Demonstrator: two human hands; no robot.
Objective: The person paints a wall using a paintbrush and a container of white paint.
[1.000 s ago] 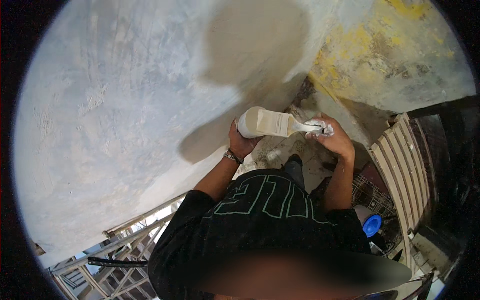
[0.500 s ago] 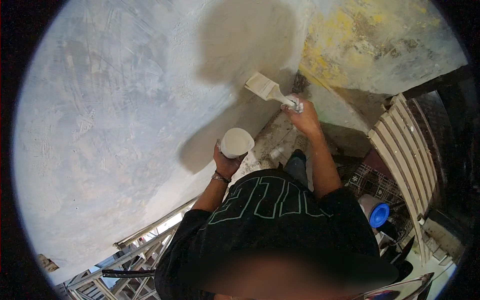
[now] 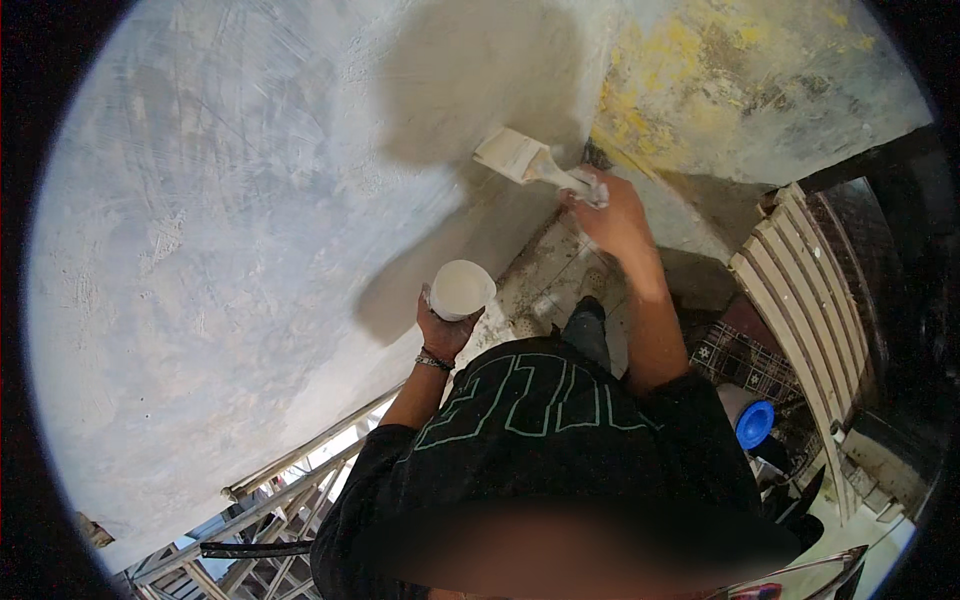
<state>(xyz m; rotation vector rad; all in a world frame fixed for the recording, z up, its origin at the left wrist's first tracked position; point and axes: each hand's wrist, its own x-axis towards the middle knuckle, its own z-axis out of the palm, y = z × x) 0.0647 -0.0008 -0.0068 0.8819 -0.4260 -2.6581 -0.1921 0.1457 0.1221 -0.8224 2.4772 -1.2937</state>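
Note:
In my right hand [image 3: 612,212] is a wide paintbrush [image 3: 520,157], its handle gripped and smeared with white. The bristles point left, over the pale, streaky wall [image 3: 230,200]; whether they touch it I cannot tell. Lower and to the left, my left hand [image 3: 446,328] is wrapped round a white tub [image 3: 462,290] from below. Off-white liquid shows inside the tub, which stands roughly upright near the wall. White smears mark the fingers of both hands.
A second wall [image 3: 740,90], patched with yellow, meets the first at a corner ahead. On the right stand a curved slatted wooden piece [image 3: 810,300] and a container with a blue top [image 3: 754,425]. Metal framework [image 3: 270,540] lies at lower left. My shoe [image 3: 592,285] rests on dirty floor tiles.
The brush and my right hand have shifted slightly left and farther up along the wall. My left hand with the tub has moved a little to the left.

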